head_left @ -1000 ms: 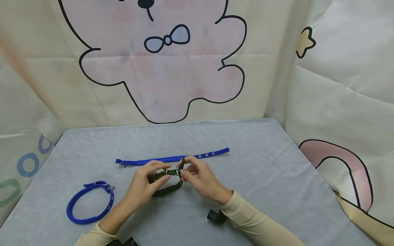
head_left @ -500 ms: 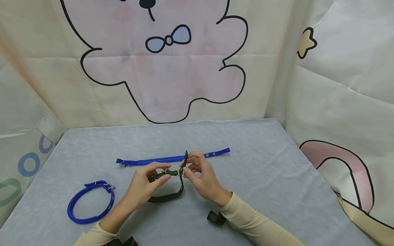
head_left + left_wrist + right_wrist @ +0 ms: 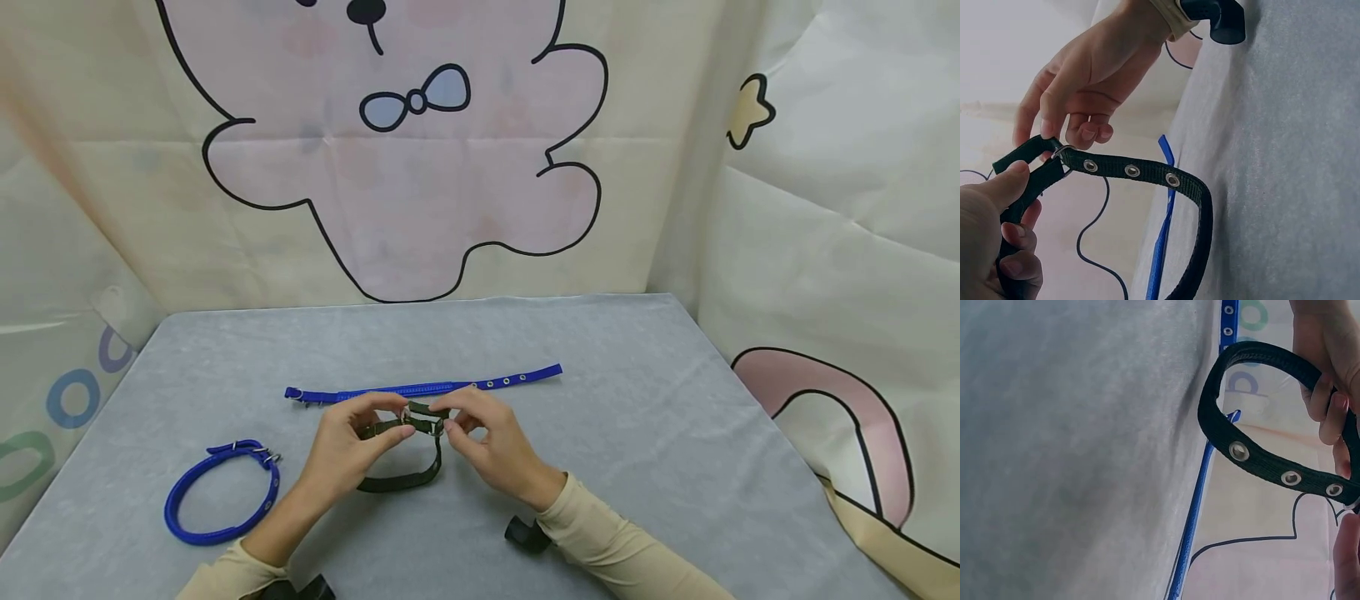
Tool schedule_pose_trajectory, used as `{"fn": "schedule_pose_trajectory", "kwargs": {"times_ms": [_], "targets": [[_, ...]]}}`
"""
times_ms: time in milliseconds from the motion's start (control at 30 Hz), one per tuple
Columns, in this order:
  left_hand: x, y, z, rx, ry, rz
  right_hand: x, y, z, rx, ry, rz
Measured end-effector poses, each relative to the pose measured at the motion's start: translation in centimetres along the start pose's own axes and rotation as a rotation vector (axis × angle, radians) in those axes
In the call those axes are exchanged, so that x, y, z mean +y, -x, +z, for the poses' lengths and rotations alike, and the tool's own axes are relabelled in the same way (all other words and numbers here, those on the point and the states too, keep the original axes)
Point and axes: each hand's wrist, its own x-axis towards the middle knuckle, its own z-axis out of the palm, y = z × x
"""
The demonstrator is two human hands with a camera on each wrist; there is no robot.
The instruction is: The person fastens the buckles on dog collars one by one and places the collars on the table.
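Note:
A dark green collar (image 3: 401,482) with metal eyelets is looped in the air above the table, between both hands. My left hand (image 3: 341,437) pinches its buckle side between thumb and fingers. On the other side, my right hand (image 3: 497,442) pinches the strap near a metal ring. In the left wrist view the strap's end (image 3: 1021,155) passes by the ring and bends back toward the left thumb, while the eyelet row of the collar (image 3: 1152,174) curves away below. The right wrist view shows the loop (image 3: 1210,412) hanging, with the ring partly cut off at the edge.
Behind the hands a blue collar (image 3: 405,390) lies stretched out on the grey-covered table (image 3: 637,433). Another blue collar (image 3: 174,504), buckled into a ring, lies left of the left forearm. Printed curtains (image 3: 412,208) stand behind and at the sides.
The green strap's end stood upright at the right fingers half a second ago; now it is folded over leftward toward the left hand. The right fingers moved down and left with it.

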Motion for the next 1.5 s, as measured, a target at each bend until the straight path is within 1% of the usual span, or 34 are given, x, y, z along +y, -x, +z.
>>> {"fn": "schedule_pose_trajectory", "kwargs": {"times_ms": [167,267,333,533,800,1000,1167,1367,1500], "targets": [[-0.12,-0.01,-0.01,0.0,-0.021,0.015,0.17,0.02,-0.04,-0.019,0.036,-0.065],[-0.2,0.01,0.01,-0.002,-0.029,0.021,0.18,0.05,-0.05,-0.023,0.048,-0.085],[-0.21,0.03,0.02,-0.004,-0.028,0.024,0.14,0.04,-0.07,-0.023,0.051,-0.082],[-0.21,0.05,0.07,-0.01,-0.019,0.023,-0.07,0.05,-0.13,-0.03,0.038,-0.025],[-0.29,-0.01,-0.13,-0.028,-0.012,0.003,-0.13,0.04,0.08,-0.052,0.043,-0.026],[-0.05,-0.19,-0.49,-0.071,0.022,-0.041,-0.08,0.12,0.2,-0.052,0.029,0.055],[0.13,-0.33,-0.73,-0.11,0.034,-0.099,-0.05,0.2,0.22,-0.036,0.006,0.112],[0.05,-0.51,-0.76,-0.136,0.034,-0.168,-0.04,0.2,0.27,-0.021,-0.004,0.118],[0.03,-0.51,-0.84,-0.141,0.044,-0.179,-0.08,0.14,0.4,-0.016,-0.008,0.098]]}}
